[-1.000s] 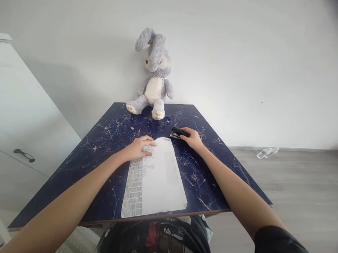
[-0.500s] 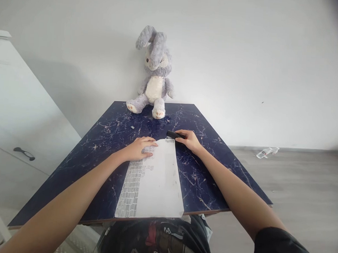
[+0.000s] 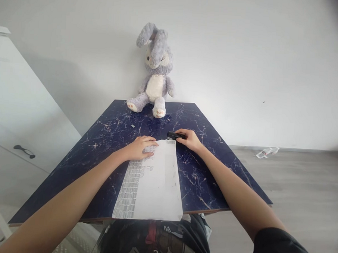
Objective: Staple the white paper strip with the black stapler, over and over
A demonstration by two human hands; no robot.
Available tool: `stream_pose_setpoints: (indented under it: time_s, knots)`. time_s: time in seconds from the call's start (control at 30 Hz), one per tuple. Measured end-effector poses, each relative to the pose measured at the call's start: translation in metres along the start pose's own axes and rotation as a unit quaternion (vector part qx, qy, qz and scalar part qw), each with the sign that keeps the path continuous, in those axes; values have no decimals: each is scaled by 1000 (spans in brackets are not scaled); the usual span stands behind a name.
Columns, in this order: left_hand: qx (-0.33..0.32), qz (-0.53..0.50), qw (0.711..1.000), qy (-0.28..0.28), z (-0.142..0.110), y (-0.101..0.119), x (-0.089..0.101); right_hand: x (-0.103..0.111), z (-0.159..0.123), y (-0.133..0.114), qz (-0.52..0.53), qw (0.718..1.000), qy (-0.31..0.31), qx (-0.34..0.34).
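In the head view, the marbled dark-blue bench [image 3: 206, 173] carries a long white sheet of printed paper [image 3: 157, 189], its near end reaching the bench's front edge. The left hand [image 3: 138, 149] lies over the sheet's upper left part, palm down, fingers extended and thumb set apart. The right hand [image 3: 192, 140] grips a slim black stapler [image 3: 172, 135] between thumb and fingers at the sheet's far right corner; whether the paper sits inside its mouth cannot be told. The grey-and-white plush rabbit [image 3: 155, 86] sits farther back, apart from both.

For good control, the left palm should press just enough to stop the paper sliding without buckling it. The stapler is best held level and square to the corner, with the thumb and fingertips clear of its mouth; any squeeze should be straight and even, since a twist could crease the thin corner.
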State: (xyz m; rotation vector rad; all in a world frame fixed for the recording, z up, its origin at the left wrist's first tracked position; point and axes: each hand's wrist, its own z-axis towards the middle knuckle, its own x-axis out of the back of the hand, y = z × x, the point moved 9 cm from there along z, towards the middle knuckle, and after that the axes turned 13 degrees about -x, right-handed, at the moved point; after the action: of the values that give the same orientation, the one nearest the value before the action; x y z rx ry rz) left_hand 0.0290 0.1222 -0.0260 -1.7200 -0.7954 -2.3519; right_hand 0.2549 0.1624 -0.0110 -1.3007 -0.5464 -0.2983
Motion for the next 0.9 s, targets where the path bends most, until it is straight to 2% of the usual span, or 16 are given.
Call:
stream_pose_setpoints:
  time_s: [0.17, 0.3, 0.37, 0.47, 0.63, 0.7, 0.8, 0.9]
  knots:
    - [2, 7, 1000, -5, 0, 2, 1, 3, 0, -2, -17, 999, 33, 0]
    - [4, 22, 1000, -9, 1, 0, -2, 19, -2, -2, 24, 995, 100, -4]
    - [13, 34, 999, -4, 1, -5, -4, 22, -5, -9, 41, 994, 104, 10]
    - [41, 57, 997, 13, 3, -13, -6, 9, -13, -28, 52, 997, 44, 40]
    - [94, 105, 988, 57, 3, -24, -4, -40, -32, -63, 16, 988, -109, 106]
    - [98, 109, 986, 78, 2, -27, -1, -53, -35, -66, 8, 986, -127, 108]
    - [119, 127, 979, 105, -3, -31, 8, -63, -35, -64, -8, 987, -117, 111]
    - [115, 120, 982, 89, -6, -31, 12, -65, -33, -59, -14, 988, -101, 114]
